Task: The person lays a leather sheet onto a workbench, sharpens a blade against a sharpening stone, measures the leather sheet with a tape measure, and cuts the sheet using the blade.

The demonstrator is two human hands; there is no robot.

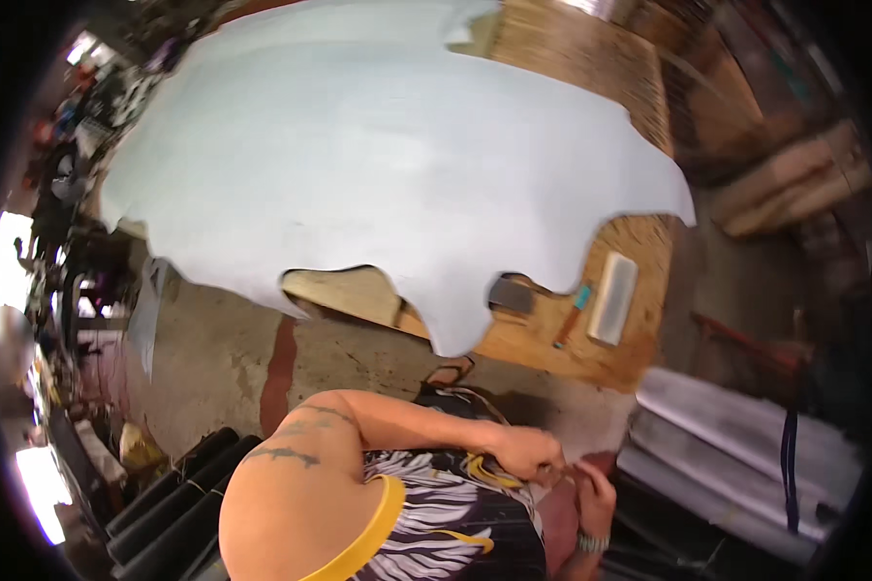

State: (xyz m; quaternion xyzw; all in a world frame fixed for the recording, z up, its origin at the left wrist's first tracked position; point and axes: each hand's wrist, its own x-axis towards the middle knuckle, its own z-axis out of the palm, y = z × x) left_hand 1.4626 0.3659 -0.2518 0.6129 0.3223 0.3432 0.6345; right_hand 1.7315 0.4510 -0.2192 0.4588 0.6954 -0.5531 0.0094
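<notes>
Just in front of my body, at the lower right of the head view, my two hands are close together. My left hand (528, 453) is closed, its fingers curled towards the right hand. My right hand (596, 492), with a banded bracelet or watch at its wrist, has bent fingers meeting the left ones. Whatever is between them, if anything, is too small to make out. Beyond them a large pale blue-grey hide (378, 165) lies spread over a wooden table (591, 358), its ragged near edge hanging past the tabletop.
On the table's near right corner lie a whitish block (612, 298), a teal-and-orange tool (574, 315) and a dark grey block (511, 295). Silvery rolls (736, 455) with a dark strap are at my right. Black rolls (179, 504) lie at the lower left. Cluttered shelving lines the left.
</notes>
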